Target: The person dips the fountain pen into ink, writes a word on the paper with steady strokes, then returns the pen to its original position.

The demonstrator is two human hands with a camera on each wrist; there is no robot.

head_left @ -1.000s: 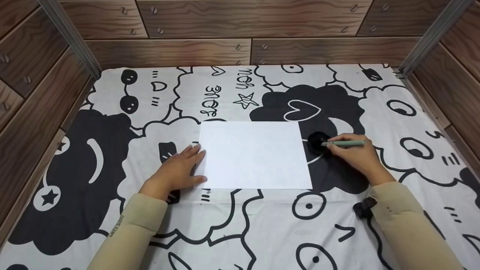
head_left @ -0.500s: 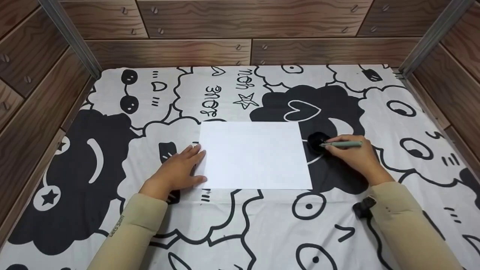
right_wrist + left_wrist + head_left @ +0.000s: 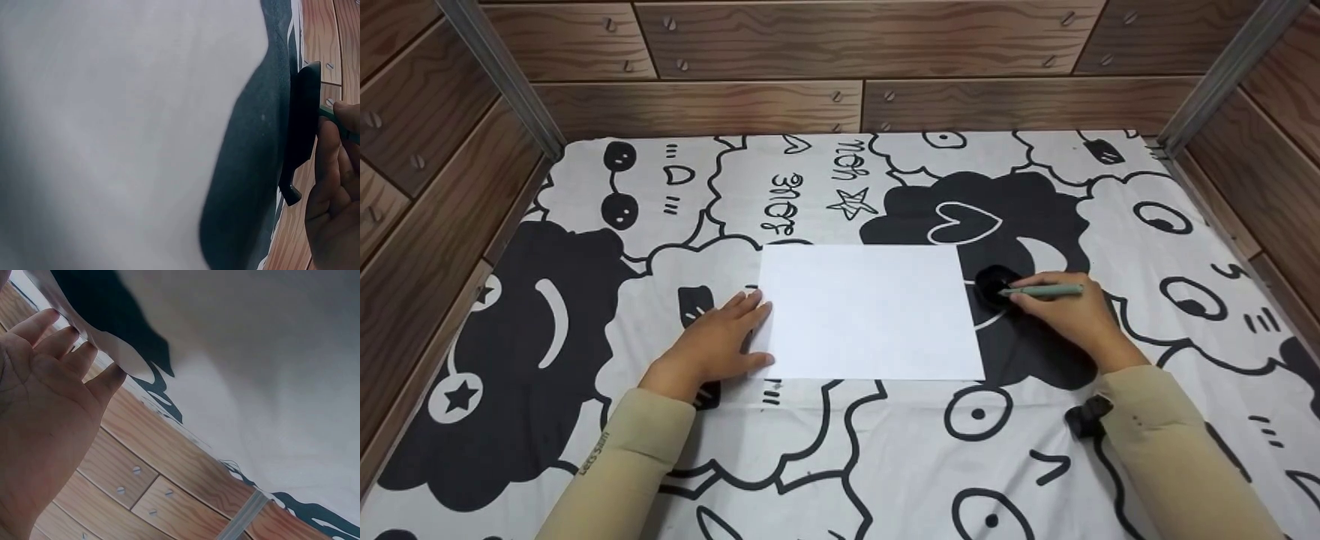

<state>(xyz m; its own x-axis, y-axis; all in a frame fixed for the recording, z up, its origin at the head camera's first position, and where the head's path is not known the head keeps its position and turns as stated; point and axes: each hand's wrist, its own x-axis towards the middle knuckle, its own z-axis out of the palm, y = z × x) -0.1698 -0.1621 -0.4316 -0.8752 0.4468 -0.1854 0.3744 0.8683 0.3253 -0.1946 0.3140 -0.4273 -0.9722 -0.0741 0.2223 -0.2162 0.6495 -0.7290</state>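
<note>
A sheet of blank white paper (image 3: 870, 311) lies flat on the patterned cloth in the head view. My left hand (image 3: 727, 341) rests at its left edge, fingers spread, with thumb and fingertips on the paper. My right hand (image 3: 1069, 311) pinches a slim green pen (image 3: 1050, 289), its tip down inside a small black dish (image 3: 988, 281) just right of the paper. The right wrist view shows the black dish (image 3: 304, 118) from the side, with a short stub sticking out, and the pen (image 3: 332, 117) at its rim; the tip is hidden there.
A black-and-white cartoon cloth (image 3: 915, 465) covers the table. Wood-patterned panels (image 3: 750, 45) stand round the back and sides, with grey metal posts (image 3: 1200, 105) at the corners. A small black device (image 3: 1086, 420) with a cable sits by the right sleeve.
The pen has shifted slightly left and toward me in the dish, with the right hand moving a little. The left hand and paper stay in place.
</note>
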